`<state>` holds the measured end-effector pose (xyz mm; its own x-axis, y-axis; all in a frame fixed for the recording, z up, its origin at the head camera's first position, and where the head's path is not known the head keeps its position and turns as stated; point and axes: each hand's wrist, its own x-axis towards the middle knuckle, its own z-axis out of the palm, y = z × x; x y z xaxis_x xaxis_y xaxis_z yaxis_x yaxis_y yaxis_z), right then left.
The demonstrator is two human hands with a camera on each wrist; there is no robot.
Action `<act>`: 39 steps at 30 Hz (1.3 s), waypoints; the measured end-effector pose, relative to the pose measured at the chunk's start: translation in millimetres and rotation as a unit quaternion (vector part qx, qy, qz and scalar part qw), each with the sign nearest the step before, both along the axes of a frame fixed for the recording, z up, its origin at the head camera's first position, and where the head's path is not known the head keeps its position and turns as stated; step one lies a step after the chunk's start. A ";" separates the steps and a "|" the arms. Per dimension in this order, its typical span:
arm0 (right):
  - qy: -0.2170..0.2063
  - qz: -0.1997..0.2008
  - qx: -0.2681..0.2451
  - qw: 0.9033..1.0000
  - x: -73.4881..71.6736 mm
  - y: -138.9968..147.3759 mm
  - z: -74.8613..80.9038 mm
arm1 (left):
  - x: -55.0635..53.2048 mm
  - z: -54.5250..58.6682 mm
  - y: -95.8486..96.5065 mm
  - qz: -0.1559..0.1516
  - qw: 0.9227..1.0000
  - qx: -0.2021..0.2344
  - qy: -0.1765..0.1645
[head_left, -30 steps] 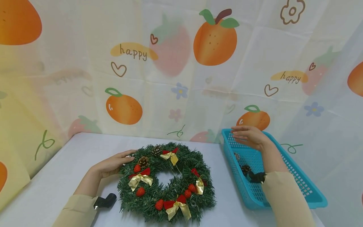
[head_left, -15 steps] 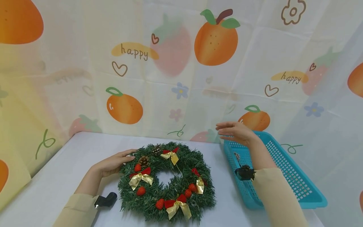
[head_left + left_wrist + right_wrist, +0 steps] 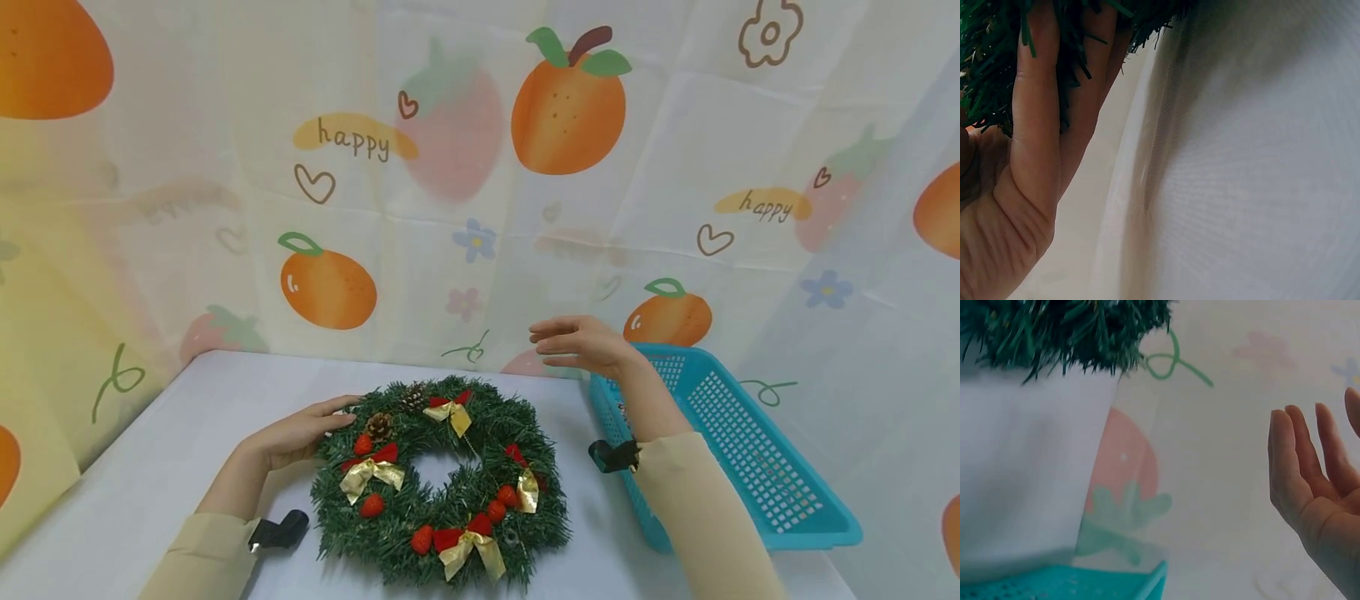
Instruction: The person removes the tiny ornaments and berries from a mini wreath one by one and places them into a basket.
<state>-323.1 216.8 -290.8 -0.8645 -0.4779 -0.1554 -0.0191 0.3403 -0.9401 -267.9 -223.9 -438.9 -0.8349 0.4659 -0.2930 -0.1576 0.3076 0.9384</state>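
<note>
A green wreath [image 3: 442,417] lies on the white table, trimmed with red-and-gold bows, pine cones and red strawberry-like pieces. At its upper left edge, my left hand [image 3: 307,432] holds the rim; in the left wrist view, fingers [image 3: 1038,106] reach into the greenery and the fingertips are hidden. My right hand [image 3: 588,343] is raised in the air, between the wreath and the blue basket [image 3: 780,467]. The right wrist view shows the right hand's fingers [image 3: 1285,450] relaxed and spread, with nothing visible between them.
The perforated basket stands at the right of the table [image 3: 225,400]; my right forearm covers part of its inside. Behind the table hangs a fruit-print cloth [image 3: 450,308]. A black wrist camera [image 3: 279,532] sits beside the left sleeve, and another [image 3: 613,456] beside the right.
My right hand has moved left from over the basket to the space beside it, nearer the wreath. My left hand and the wreath have stayed in place.
</note>
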 end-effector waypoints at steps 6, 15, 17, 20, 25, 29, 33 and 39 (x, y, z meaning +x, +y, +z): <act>-0.002 0.019 0.002 1.000 0.4 -22.2 0.0 | -1.6 -2.3 -1.3 -0.004 1.000 0.000 0.000; -0.017 0.033 0.006 0.999 -0.9 -56.3 -5.6 | 0.5 -0.4 0.0 0.001 1.000 0.000 0.000; -0.021 0.039 0.011 0.999 -0.8 -63.6 -7.1 | 0.8 -0.7 0.3 0.003 1.000 -0.002 0.000; -0.026 0.056 0.014 0.998 -0.3 -73.1 -9.9 | 0.4 -1.6 0.4 0.002 1.000 -0.002 0.000; -0.033 0.085 0.018 0.996 -4.9 -86.4 -21.3 | -1.2 -2.9 -0.2 -0.001 1.000 0.000 -0.001; -0.029 0.133 -0.003 0.991 -36.0 -90.9 -54.1 | -1.8 -3.5 -1.1 -0.002 1.000 0.000 0.000; -0.024 0.167 -0.027 0.985 -63.1 -96.3 -80.7 | -2.7 -4.6 -2.1 0.000 1.000 -0.003 0.000; -0.036 0.097 0.010 0.995 -12.9 -124.5 -39.3 | -3.4 -4.0 -2.0 0.000 1.000 -0.001 0.000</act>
